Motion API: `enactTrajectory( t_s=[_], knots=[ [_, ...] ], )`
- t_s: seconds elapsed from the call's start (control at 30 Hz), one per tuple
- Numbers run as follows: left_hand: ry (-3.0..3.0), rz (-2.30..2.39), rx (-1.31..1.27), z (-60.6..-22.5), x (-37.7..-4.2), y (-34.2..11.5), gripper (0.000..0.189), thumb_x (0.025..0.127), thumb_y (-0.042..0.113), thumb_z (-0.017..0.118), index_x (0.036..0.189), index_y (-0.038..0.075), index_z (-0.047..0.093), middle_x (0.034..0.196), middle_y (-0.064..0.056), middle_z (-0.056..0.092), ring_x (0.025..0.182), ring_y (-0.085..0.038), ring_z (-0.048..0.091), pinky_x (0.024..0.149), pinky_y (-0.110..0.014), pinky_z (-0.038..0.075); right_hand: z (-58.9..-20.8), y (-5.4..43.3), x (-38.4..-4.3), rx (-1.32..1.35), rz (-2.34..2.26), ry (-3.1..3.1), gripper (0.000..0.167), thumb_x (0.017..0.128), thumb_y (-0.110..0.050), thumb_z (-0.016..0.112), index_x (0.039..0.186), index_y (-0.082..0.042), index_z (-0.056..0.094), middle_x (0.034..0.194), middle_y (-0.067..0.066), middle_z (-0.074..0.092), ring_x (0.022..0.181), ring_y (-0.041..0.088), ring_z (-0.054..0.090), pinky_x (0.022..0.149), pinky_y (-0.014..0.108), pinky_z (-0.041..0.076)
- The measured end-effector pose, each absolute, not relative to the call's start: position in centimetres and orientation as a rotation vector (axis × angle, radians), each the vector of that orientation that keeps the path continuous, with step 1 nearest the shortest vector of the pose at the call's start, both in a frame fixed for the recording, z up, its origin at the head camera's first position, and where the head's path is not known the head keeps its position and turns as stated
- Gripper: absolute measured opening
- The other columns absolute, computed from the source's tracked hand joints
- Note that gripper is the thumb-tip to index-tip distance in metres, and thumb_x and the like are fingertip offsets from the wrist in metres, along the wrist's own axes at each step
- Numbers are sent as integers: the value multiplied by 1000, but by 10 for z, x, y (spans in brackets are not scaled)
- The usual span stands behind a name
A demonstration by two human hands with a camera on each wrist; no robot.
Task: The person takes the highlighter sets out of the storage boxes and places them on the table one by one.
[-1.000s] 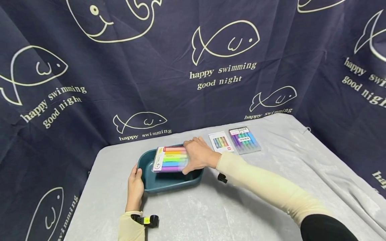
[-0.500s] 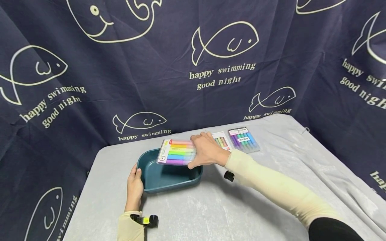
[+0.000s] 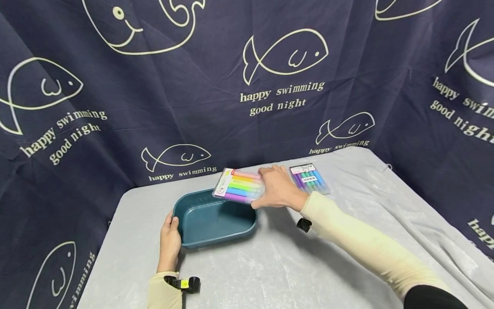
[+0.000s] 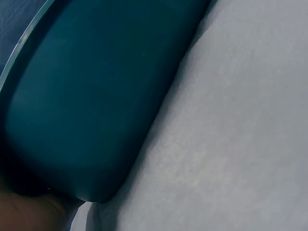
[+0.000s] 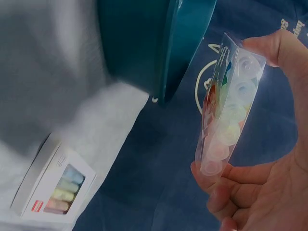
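Note:
My left hand [image 3: 170, 240] holds the left end of a dark teal plastic basin [image 3: 208, 225], thumb at the rim; the basin's side [image 4: 96, 96] fills much of the left wrist view. Above its far right rim, my right hand [image 3: 278, 189] grips a clear pack of highlighters [image 3: 239, 185] in rainbow colours with a white label at its left end. From the right wrist view, thumb and fingers pinch opposite edges of the highlighter pack [image 5: 233, 110], whose round pen ends face the camera. No other object shows inside the basin.
A second clear pack of purple, green and blue pens [image 3: 308, 178] lies on the grey cloth-covered table [image 3: 247, 274], beyond my right hand. A white box with a window [image 5: 60, 187] shows in the right wrist view; my hand hides it in the head view. A navy fish-print curtain [image 3: 216, 107] stands behind.
The right hand has carried the highlighter pack up and to the right, from over the basin's middle to its far right rim. The left hand stays on the basin.

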State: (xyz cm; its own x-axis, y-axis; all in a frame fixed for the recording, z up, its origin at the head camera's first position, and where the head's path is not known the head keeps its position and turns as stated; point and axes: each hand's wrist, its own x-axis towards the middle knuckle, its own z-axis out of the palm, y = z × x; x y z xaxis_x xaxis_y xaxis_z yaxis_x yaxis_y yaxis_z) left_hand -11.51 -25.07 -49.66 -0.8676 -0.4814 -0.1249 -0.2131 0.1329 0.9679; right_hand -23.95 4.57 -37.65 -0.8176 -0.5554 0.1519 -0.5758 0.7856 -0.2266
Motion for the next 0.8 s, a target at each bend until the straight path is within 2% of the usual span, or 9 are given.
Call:
enactTrajectory(
  t_s=[0.23,0.5,0.8],
  knots=[
    [-2183,-1827,702,-495,-115,-251,53,111,25,26,160,3,23,166,-20,25,157,-39,17,130,-56,12,-377,66,-251,793,473,-2917,88,55,-52,82,122,1,62,105,11,71,100,31,56,92,43,41],
    [-2179,-1819,717,-493,-115,-250,53,111,24,26,160,4,23,166,-20,25,157,-39,17,130,-56,12,-371,87,-262,703,455,-2871,83,54,-53,80,115,0,65,94,10,70,90,31,55,84,43,40],
    [-2188,-1818,717,-494,-115,-250,53,111,24,27,160,4,24,166,-20,25,157,-39,17,130,-56,13,-373,111,-272,584,460,-2900,81,55,-52,82,113,1,64,92,10,68,90,33,54,86,45,39]
  ],
)
